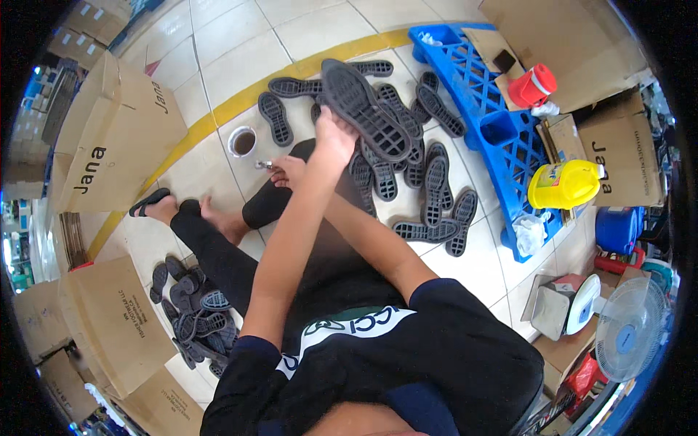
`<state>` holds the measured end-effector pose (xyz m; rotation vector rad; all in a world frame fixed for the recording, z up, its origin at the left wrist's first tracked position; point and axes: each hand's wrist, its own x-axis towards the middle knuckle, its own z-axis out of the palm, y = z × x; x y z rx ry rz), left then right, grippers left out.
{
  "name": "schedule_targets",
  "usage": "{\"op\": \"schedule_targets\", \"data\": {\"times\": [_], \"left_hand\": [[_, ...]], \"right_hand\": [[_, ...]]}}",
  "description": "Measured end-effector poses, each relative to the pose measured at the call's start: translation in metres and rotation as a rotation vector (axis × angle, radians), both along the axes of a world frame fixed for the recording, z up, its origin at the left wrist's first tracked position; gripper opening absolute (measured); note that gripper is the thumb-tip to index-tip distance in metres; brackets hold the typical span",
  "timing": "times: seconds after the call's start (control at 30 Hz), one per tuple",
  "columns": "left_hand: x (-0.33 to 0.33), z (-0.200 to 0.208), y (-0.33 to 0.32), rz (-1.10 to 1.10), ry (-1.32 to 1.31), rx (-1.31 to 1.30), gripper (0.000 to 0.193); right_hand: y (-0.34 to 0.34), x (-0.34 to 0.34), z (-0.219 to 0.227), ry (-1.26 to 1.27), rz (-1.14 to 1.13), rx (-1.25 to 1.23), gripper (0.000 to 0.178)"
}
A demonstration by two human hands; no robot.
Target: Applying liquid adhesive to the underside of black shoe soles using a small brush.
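My arms cross. My left hand reaches furthest and is closed on the heel end of a black shoe sole, its gridded underside facing up. Below it, my right hand grips a small shiny tool, whose kind is too small to make out. A white cup of dark brown liquid stands on the floor just beyond that tool. Several more black soles lie scattered and overlapping to the right of my hands. One separate sole rests between the cup and the pile.
Left of my legs lies another heap of dark soles. Cardboard boxes line the left side. At right, a blue plastic pallet carries a red jug and a yellow bottle. A fan and a scale stand lower right.
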<state>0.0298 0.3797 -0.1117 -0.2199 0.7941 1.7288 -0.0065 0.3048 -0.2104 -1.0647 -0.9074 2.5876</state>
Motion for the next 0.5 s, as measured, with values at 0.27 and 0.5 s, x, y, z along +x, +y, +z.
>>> {"op": "schedule_targets", "data": {"times": [0.27,0.5], "left_hand": [[-0.017,0.038,-0.189,-0.084,0.494,0.066,0.036],[-0.119,-0.020,-0.496,0.343,1.286,-1.099,0.031]], "right_hand": [[0.015,0.019,-0.019,0.096,0.025,0.167,0.016],[0.004,0.006,-0.013,0.078,0.085,0.095,0.020]]}}
